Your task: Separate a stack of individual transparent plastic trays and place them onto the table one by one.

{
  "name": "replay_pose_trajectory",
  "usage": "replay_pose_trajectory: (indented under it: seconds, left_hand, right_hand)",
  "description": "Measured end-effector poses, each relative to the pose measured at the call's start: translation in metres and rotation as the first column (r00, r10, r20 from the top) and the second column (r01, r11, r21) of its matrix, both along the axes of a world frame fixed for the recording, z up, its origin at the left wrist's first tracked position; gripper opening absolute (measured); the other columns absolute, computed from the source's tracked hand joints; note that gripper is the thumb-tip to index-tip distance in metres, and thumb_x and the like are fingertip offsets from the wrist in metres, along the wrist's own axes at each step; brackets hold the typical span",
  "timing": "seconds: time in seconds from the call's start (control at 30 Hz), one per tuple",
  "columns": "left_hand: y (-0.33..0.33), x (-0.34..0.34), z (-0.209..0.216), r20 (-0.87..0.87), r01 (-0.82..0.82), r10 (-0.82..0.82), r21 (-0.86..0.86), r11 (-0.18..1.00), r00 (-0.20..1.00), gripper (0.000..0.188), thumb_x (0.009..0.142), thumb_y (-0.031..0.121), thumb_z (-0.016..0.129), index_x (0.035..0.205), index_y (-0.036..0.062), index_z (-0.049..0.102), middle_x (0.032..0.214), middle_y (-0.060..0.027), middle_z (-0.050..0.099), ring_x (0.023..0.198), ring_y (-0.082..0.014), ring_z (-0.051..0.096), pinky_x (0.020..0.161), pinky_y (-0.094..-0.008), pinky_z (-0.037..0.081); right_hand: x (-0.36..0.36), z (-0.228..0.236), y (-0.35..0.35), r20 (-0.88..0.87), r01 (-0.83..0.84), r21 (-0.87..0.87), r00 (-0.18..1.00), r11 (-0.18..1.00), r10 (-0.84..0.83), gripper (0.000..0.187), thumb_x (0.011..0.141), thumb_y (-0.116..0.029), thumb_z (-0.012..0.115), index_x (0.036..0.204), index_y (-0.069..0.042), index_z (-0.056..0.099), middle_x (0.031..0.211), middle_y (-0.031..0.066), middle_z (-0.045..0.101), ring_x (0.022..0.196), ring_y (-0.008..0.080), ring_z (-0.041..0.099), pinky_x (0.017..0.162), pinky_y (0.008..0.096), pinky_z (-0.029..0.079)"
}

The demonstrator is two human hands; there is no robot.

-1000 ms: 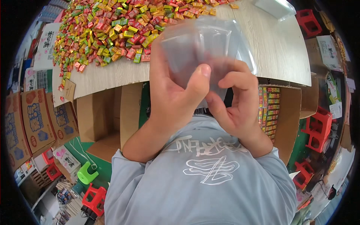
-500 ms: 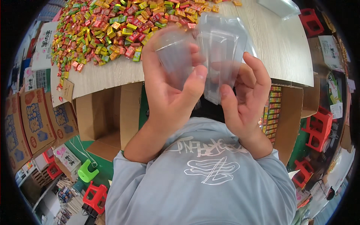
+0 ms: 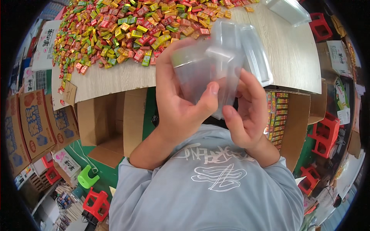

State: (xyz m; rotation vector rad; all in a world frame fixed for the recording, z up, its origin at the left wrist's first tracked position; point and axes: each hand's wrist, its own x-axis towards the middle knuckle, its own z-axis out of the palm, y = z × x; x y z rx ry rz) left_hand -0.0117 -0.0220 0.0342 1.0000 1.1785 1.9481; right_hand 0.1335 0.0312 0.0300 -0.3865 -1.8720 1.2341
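Clear plastic containers are held up in front of my chest, over the near edge of the table. My left hand (image 3: 179,102) is closed round one clear plastic container (image 3: 192,69), its thumb across the near side. Against that one stands a second clear plastic container (image 3: 227,36), with my right hand (image 3: 248,111) curled at its right side, thumb and fingers on it. Motion blur and the see-through walls hide where one ends and the other begins. Just right of them, a clear plastic tray (image 3: 257,57) rests at the table's near edge.
Small, brightly wrapped packets (image 3: 127,30) are heaped over the table's (image 3: 293,57) left and far parts. More clear plastic trays (image 3: 289,11) lie far right. Below the edge stand an open cardboard box (image 3: 110,123) and, right, a box holding rows of packets (image 3: 277,115). Red stools (image 3: 325,133) flank me.
My hands have drawn closer together, bringing the two containers into overlap. The right hand has shifted left, and the tray at the table edge now shows beside the containers.
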Motion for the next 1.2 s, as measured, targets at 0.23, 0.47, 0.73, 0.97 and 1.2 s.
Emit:
replay_pose_trajectory:
  seconds: [0.23,0.47,0.73,0.97,1.2]
  left_hand:
    - [-0.02,-0.017,-0.019,0.149,0.179,-0.175,-0.013,0.984,0.973,0.067,0.086,0.013,0.067,0.142,0.004,0.031,0.118,-0.0074,0.055,0.107,-0.0145,0.054,0.093,-0.0309,0.047]
    - [-0.038,-0.012,-0.031,0.557,0.291,-0.19,-0.098,0.952,0.809,0.064,0.093,0.018,0.062,0.146,0.0032,0.03,0.13,-0.0085,0.053,0.115,-0.0151,0.054,0.097,-0.0306,0.044]
    - [-0.025,-0.023,-0.027,0.253,0.181,-0.175,-0.002,0.983,0.952,0.058,0.092,0.008,0.058,0.142,0.0064,0.028,0.11,-0.007,0.055,0.094,-0.0136,0.057,0.085,-0.0303,0.049]
    - [-0.012,-0.05,-0.039,0.36,0.257,-0.211,-0.085,0.963,0.909,0.054,0.093,0.014,0.059,0.138,0.0055,0.032,0.113,-0.0089,0.052,0.1,-0.0158,0.057,0.085,-0.0303,0.048]
    - [0.001,-0.058,-0.05,0.24,0.389,-0.347,-0.158,0.907,0.907,0.049,0.097,0.018,0.052,0.139,0.0011,0.034,0.128,-0.0138,0.051,0.122,-0.0232,0.051,0.101,-0.0379,0.042]
  right_hand:
    - [-0.004,0.002,0.012,0.013,-0.128,0.273,0.992,0.954,0.129,0.068,0.081,-0.035,0.074,0.131,0.005,0.052,0.118,0.0168,0.058,0.095,0.0273,0.057,0.084,0.0392,0.046]
    - [-0.006,0.02,0.0,0.457,-0.334,0.332,0.875,0.882,0.159,0.117,0.06,-0.06,0.085,0.148,-0.005,0.031,0.15,0.0304,0.026,0.137,0.0471,0.033,0.11,0.0534,0.033]
    - [-0.018,0.017,-0.014,0.41,-0.204,0.427,0.912,0.881,0.013,0.11,0.068,-0.049,0.086,0.15,-0.003,0.027,0.15,0.0331,0.026,0.138,0.0483,0.033,0.108,0.0516,0.037]
    - [-0.013,0.026,0.021,0.42,0.138,0.624,0.771,0.769,-0.479,0.089,0.074,-0.053,0.076,0.141,-0.003,0.045,0.146,0.0225,0.04,0.13,0.0406,0.045,0.102,0.0479,0.041]
    - [-0.022,0.026,0.03,0.653,-0.101,0.684,0.525,0.723,-0.545,0.082,0.077,-0.054,0.07,0.139,-0.006,0.047,0.145,0.0135,0.045,0.134,0.0367,0.042,0.111,0.0511,0.026]
